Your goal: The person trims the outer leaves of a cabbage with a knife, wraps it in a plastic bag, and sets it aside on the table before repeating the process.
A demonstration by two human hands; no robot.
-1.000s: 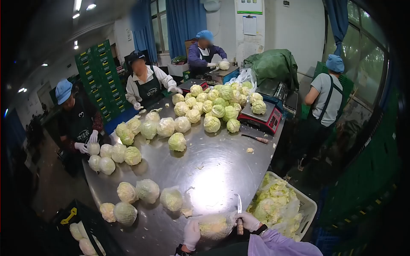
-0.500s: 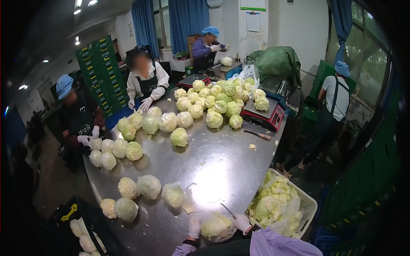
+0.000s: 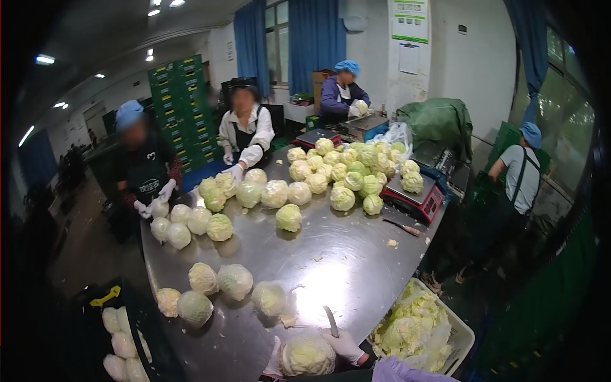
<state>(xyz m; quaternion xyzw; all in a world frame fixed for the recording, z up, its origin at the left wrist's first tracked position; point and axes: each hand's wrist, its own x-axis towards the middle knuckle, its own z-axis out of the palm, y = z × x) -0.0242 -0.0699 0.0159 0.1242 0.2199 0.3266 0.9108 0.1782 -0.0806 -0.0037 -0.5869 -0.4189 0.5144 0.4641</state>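
At the near edge of the metal table sits a trimmed cabbage (image 3: 308, 356), held between my two gloved hands. My left hand (image 3: 274, 359) grips its left side, thumb up. Against its upper right side is my right hand (image 3: 345, 347), closed round a knife (image 3: 330, 321) with its curved blade pointing up and away from me. Just beyond lies a wrapped cabbage (image 3: 268, 298), with a leaf scrap (image 3: 288, 320) beside it. More cabbages (image 3: 235, 282), some wrapped, stand to the left.
A white crate (image 3: 459, 347) of leaves stands at the table's right edge. A cabbage pile (image 3: 356, 165), red scale (image 3: 417, 197) and another knife (image 3: 402, 227) are farther back. Co-workers (image 3: 245, 130) stand around; a dark crate (image 3: 137, 325) of wrapped cabbages is lower left.
The view has shifted, so the scene sits further right and lower. The knife in my right hand now points more upright. Across the table, a co-worker's hand has moved onto a cabbage.
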